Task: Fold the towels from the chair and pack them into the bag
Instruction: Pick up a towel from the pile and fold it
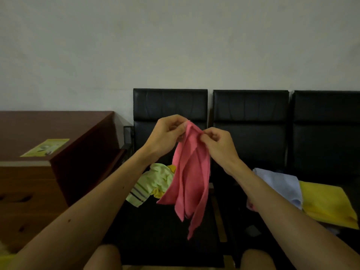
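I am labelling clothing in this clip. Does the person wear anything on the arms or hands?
No. The left forearm and right forearm are bare, no sleeve in view. The left hand and right hand show no glove, ring, watch or bracelet.

We take the pink towel (191,172) for soft, matt cloth with no shine in its folds. The striped towel (150,184) is a thinner, crumpled cloth, also matt. The chairs (170,102) are covered in black leather or something like it, smooth, faintly glossy and creased across the backs. The desk (39,129) is dark red-brown wood with a low sheen on its smooth top, and on it we see a label (45,147) that looks like paper. The blue cloth (280,184) looks thin and smooth, and the yellow piece (327,203) beside it is flat and matt. The wall (175,45) is matt plaster, slightly mottled.
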### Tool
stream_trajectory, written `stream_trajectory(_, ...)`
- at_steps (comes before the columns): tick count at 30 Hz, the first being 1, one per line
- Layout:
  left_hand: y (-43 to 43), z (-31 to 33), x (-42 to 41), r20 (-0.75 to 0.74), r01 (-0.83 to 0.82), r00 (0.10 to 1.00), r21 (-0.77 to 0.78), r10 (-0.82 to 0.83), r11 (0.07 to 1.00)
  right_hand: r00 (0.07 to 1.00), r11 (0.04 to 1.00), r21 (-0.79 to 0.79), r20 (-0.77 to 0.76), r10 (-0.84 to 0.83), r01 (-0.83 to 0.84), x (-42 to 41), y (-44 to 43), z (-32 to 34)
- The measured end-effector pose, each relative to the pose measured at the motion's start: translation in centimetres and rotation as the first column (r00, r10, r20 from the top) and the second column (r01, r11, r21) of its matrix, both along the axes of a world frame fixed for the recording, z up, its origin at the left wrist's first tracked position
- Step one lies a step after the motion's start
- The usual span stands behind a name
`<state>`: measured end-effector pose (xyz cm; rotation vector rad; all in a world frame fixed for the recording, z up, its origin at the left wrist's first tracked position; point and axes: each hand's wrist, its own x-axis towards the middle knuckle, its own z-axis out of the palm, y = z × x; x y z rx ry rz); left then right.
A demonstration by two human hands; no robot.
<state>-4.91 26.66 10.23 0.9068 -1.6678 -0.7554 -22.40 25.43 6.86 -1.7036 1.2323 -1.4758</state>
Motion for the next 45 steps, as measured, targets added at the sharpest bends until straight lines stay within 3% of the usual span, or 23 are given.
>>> stream_trajectory(3,2.3,0.7,-0.3,-0.002,0.045,0.999,0.084,-0.045,0.995,0.989,0.997,0.08,0.144,-0.032,0.021,0.0,1.9,2.3)
stream_trajectory(8,6.7,1.5,-1.5,-0.08,0.043,0.996,0.207,-0.027,0.977,0.998,0.993,-0.114,-0.042,-0.042,0.037,-0.2,6.5,5.8)
stream_trajectory(12,9.1,1.7,-2.1,-0.213,0.085,0.977,0.27,-0.027,0.959,0.988,0.99,-0.122,-0.147,0.054,-0.072,0.8,7.7,7.9)
stream_trajectory(19,10.1,2.4,-1.3,0.004,0.084,0.996,0.08,-0.085,0.993,0.942,0.966,-0.007,-0.226,0.249,-0.257,1.0,9.3,9.4)
stream_trajectory(23,10.1,1.9,-0.3,0.133,-0.013,0.991,-0.018,0.015,1.0,0.916,0.952,0.042,-0.264,0.303,-0.303,0.1,9.9,7.3)
stream_trajectory(26,10.4,1.9,-0.2,-0.023,-0.094,0.995,-0.031,0.094,0.995,0.823,0.941,0.122,-0.46,0.335,-0.315,-0.4,10.1,4.9)
stream_trajectory(29,9.7,2.0,0.9,-0.163,-0.168,0.972,0.004,0.166,0.986,0.675,0.97,0.183,-0.697,0.242,-0.159,-1.9,9.2,1.4)
stream_trajectory(31,9.4,1.7,1.7,-0.183,-0.178,0.967,0.016,0.178,0.984,0.633,0.974,0.218,-0.745,0.211,-0.067,-3.4,8.3,-0.1)
stream_trajectory(37,8.4,0.0,4.0,-0.157,-0.266,0.95,0.051,0.27,0.963,0.717,0.979,0.16,-0.697,0.022,0.125,-6.3,7.2,1.8)
stream_trajectory(40,7.1,-1.3,5.5,-0.12,-0.367,0.919,0.092,0.376,0.926,0.828,0.975,0.194,-0.56,0.018,0.109,-6.4,7.9,4.6)
stream_trajectory(42,6.2,-2.7,6.8,0.019,-0.466,0.884,0.124,0.467,0.876,0.919,0.961,0.272,-0.391,0.058,0.055,-5.7,9.2,6.3)
stream_trajectory(45,5.9,-5.0,7.5,0.329,-0.56,0.798,0.096,0.505,0.823,0.981,0.925,0.377,-0.16,0.114,-0.046,-3.7,10.8,8.2)
